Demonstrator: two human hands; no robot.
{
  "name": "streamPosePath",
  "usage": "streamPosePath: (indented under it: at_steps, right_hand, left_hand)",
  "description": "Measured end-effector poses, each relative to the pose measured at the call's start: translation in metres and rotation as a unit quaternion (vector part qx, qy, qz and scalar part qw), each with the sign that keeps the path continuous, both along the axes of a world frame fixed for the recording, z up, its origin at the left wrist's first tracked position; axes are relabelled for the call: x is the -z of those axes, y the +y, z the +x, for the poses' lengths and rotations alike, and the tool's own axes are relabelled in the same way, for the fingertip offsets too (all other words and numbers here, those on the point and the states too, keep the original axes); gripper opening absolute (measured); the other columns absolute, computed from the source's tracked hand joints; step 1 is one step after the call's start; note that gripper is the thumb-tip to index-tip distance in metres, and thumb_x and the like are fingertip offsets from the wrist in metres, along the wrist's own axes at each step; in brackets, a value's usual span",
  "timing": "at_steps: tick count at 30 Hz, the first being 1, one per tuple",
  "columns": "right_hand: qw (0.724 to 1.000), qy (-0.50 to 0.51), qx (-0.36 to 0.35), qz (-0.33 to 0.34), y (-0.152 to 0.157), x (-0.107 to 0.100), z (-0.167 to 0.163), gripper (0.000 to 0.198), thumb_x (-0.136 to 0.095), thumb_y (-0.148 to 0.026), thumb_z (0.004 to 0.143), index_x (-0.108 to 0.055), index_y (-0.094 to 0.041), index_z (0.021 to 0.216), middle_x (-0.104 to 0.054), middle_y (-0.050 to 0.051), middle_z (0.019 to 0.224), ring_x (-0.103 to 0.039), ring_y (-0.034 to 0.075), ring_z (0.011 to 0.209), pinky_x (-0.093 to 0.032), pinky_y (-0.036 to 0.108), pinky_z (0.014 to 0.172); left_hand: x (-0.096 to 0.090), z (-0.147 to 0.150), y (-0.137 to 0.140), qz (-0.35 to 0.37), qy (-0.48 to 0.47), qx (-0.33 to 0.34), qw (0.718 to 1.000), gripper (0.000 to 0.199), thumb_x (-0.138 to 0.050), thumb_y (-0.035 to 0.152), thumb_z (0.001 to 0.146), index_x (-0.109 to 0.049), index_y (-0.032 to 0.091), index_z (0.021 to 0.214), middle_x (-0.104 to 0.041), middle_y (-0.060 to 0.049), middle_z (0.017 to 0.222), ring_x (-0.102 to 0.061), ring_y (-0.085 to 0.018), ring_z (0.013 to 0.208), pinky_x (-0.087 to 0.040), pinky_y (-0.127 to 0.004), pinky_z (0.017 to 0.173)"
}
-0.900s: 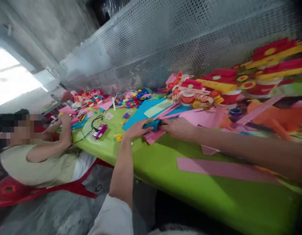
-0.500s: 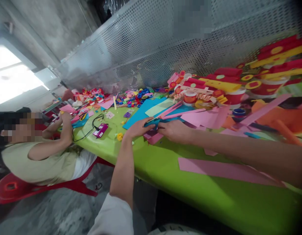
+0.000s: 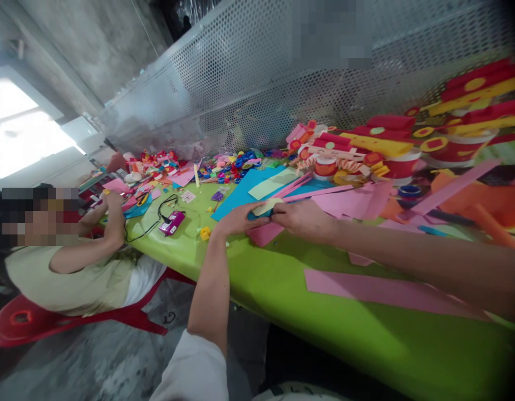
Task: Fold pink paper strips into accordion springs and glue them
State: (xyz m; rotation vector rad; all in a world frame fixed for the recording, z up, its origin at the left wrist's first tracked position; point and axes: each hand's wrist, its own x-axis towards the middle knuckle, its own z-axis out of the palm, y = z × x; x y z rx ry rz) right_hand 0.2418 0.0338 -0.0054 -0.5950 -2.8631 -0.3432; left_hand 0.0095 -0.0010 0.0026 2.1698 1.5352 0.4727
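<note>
Where the two hands meet over the near edge of the lime-green plastic table [image 3: 307, 312], a small curled piece of teal craft foam with a pale yellow-green strip laid on its top [image 3: 263, 208] is pinched between them, lying just above a flat pink paper scrap [image 3: 263, 234] that rests on the tabletop under the fingers. The piece looks short and rolled or folded, teal at its lower edge and pale on its upper face; its exact shape is too blurred to tell. The left hand [image 3: 236, 219] reaches in from below on a bare forearm with a white sleeve at the elbow, palm down, fingers stretched flat and closed against the left end of the piece. The right hand [image 3: 303, 219] comes in from the right on a long bare forearm, knuckles up, its fingers curled narrowly around the right end of the piece. Just beyond the hands lies a large blue paper sheet [image 3: 236, 195], with long pink paper strips [image 3: 299, 189] across it. Near the right forearm a wide pink paper band [image 3: 378, 289] lies flat on the table. Well to the left of the left hand, a seated person in a beige shirt [image 3: 69, 278] leans on the table beside a small magenta gadget with a black cord [image 3: 170, 223].
</note>
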Motion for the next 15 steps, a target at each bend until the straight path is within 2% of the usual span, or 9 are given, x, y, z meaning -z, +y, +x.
streamPosePath:
  at_steps: [5, 10, 15]
  right_hand:
    - [0.999, -0.001, -0.008, 0.031, -0.007, -0.005, 0.005, 0.027, -0.045, -0.01, 0.096, -0.071, -0.013, 0.105, -0.071, 0.012, 0.104, -0.056, 0.015, 0.067, -0.012, 0.033, 0.052]
    - [0.998, -0.008, -0.027, 0.062, -0.01, 0.0, 0.008, 0.027, -0.046, -0.005, 0.095, -0.07, -0.011, 0.104, -0.07, 0.012, 0.099, -0.054, 0.014, 0.063, -0.012, 0.034, 0.052]
    - [0.996, -0.007, -0.034, 0.08, -0.008, 0.009, 0.018, 0.023, -0.048, -0.004, 0.093, -0.069, -0.011, 0.095, -0.069, 0.011, 0.096, -0.05, 0.012, 0.059, -0.013, 0.033, 0.052]
  left_hand:
    - [0.0, 0.004, 0.001, -0.006, 0.009, 0.03, 0.999, 0.074, -0.065, 0.057, 0.088, -0.047, 0.025, 0.152, -0.048, -0.009, 0.157, -0.049, -0.029, 0.141, -0.04, -0.042, 0.116]
    - [0.004, 0.003, 0.005, 0.001, 0.031, 0.055, 0.998, 0.07, -0.066, 0.049, 0.088, -0.048, 0.026, 0.151, -0.046, -0.008, 0.159, -0.043, -0.028, 0.146, -0.033, -0.042, 0.121]
    - [0.01, 0.001, 0.006, 0.009, 0.061, 0.047, 0.997, 0.081, -0.068, 0.052, 0.085, -0.04, 0.025, 0.156, -0.038, -0.011, 0.163, -0.034, -0.031, 0.151, -0.027, -0.047, 0.124]
